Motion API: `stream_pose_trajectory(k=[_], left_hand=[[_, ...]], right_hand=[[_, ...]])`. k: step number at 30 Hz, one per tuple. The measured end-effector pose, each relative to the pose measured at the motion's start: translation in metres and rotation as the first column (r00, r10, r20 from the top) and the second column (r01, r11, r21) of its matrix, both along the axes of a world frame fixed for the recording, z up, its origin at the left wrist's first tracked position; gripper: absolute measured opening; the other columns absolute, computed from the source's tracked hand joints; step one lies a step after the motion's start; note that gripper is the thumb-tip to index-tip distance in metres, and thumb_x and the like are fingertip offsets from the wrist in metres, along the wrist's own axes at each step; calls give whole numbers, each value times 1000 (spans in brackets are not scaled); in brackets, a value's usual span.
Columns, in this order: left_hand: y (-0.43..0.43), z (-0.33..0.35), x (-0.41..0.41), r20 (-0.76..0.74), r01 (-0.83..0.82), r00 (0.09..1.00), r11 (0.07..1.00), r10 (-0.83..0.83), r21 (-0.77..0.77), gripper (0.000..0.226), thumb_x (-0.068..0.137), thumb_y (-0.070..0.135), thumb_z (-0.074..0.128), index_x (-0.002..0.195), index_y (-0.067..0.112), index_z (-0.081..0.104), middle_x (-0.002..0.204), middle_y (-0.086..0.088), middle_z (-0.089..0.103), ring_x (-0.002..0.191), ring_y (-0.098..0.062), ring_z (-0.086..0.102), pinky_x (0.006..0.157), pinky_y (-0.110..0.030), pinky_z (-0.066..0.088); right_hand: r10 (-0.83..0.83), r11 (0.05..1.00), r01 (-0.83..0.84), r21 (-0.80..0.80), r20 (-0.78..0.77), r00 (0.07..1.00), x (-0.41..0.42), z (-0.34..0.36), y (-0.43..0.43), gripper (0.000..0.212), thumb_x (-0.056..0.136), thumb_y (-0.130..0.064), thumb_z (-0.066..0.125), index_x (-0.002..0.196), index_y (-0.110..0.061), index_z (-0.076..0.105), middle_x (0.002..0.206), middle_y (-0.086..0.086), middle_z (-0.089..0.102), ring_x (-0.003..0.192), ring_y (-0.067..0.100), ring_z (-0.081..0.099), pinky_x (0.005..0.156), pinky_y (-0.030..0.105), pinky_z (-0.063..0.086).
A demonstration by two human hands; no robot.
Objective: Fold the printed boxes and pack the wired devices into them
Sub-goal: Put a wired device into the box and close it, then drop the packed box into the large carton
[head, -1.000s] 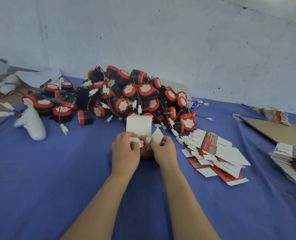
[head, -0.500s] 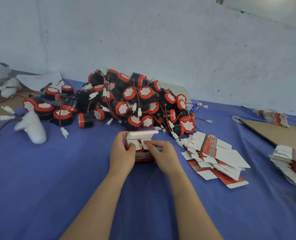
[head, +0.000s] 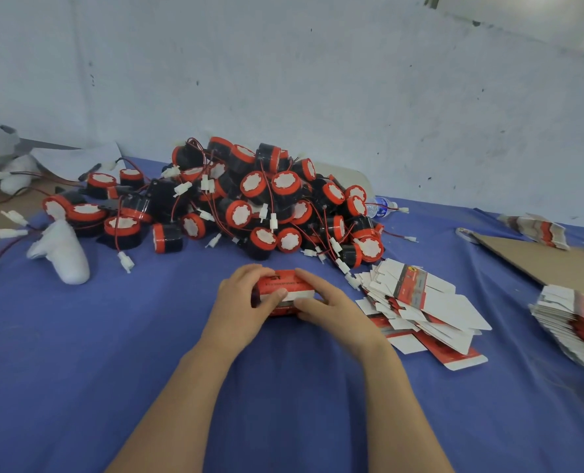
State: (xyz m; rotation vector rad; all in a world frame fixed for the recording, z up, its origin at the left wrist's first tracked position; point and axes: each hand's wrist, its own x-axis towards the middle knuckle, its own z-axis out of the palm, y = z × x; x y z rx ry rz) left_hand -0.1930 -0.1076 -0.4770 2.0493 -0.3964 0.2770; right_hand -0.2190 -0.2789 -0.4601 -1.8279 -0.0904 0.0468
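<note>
both forearms reach in from the near edge; left hand (head: pixel 241 303) and right hand (head: pixel 331 303) curl round the red printed box (head: pixel 283 291) on the blue tabletop (head: pixel 113 353).

I grip the red printed box (head: pixel 283 289), folded up and lying flat at the middle of the table (head: pixel 78 370), between my left hand (head: pixel 242 308) and right hand (head: pixel 335 310). The wired devices (head: pixel 266 199), black drums with red caps and white plugs, are heaped by the far edge. The flat boxes (head: pixel 416 302) fan out just right of the box. Another stack (head: pixel 577 322) lies at the right edge.
</note>
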Motion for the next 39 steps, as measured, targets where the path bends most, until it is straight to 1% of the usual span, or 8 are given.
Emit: stream_pose_trajectory(k=[7, 12, 21, 24, 27, 31, 35, 39], left_hand=[[-1, 2, 0, 66, -62, 996, 995, 56, 82, 36, 94, 30, 59, 130, 24, 58, 133, 8, 52, 120, -19, 39, 101, -30, 37], [-4, 4, -2, 34, -33, 999, 999, 31, 40, 30, 96, 17, 55, 125, 22, 61, 134, 4, 51, 123, -25, 44, 102, -43, 43], [-21, 6, -9, -144, -157, 981, 965, 128, -212, 31, 100, 17, 46, 128, 11, 57, 149, -4, 38, 135, -19, 39, 109, -36, 37], [-25, 6, -8, -365, -226, 923, 936, 118, -271, 53, 100, 19, 44, 149, 9, 25, 149, -4, 33, 131, -21, 42, 102, -30, 39], [-31, 10, -7, -427, -223, 896, 954, 120, -200, 35, 101, 17, 37, 134, 6, 42, 133, -11, 50, 102, -20, 53, 80, -28, 43], [-40, 32, -21, -349, -158, 937, 927, 31, -342, 48, 104, 20, 31, 151, 24, 25, 150, -8, 36, 133, -25, 40, 111, -42, 34], [-88, 82, -50, -130, 94, 973, 844, -190, -528, 43, 103, 25, 39, 146, 26, 36, 141, -7, 50, 120, -22, 56, 97, -39, 51], [-207, 137, -122, -61, 348, 866, 685, -497, -640, 35, 102, 19, 45, 136, 18, 46, 113, -8, 64, 93, -19, 65, 80, -32, 57]], right_hand=[[-194, 976, 210, -64, 205, 959, 4, -6, 5, 31, 95, -18, 58, 124, -27, 57, 111, -4, 63, 76, 10, 64, 76, 29, 58], [-256, 965, 260, 17, 256, 932, 5, -8, 13, 22, 93, -16, 61, 101, -36, 63, 96, -14, 65, 73, 4, 64, 63, 18, 54], [-409, 879, 401, 257, -22, 912, 10, -9, 25, 10, 97, -14, 54, 101, -18, 62, 90, -2, 58, 76, 9, 58, 56, 16, 53], [-417, 884, 435, 174, -128, 900, 12, -5, 30, 13, 99, -16, 47, 108, -12, 56, 95, 6, 60, 74, 12, 58, 51, 18, 52], [-447, 892, 451, 24, -89, 890, 9, -2, 40, 30, 97, -14, 35, 78, -18, 58, 83, 3, 63, 68, 13, 57, 52, 21, 49], [-474, 872, 479, 97, -70, 878, -12, 12, 41, 22, 100, -36, 41, 109, -26, 58, 96, -1, 63, 75, 14, 55, 65, 28, 50], [-643, 724, 599, 343, 22, 765, -55, 54, -3, 26, 93, -46, 54, 110, -26, 53, 95, 5, 64, 75, 16, 57, 68, 28, 47], [-888, 459, 798, 391, 183, 421, -158, 114, -101, 19, 95, -44, 52, 103, -26, 53, 82, -12, 61, 68, -1, 57, 63, 16, 46]])
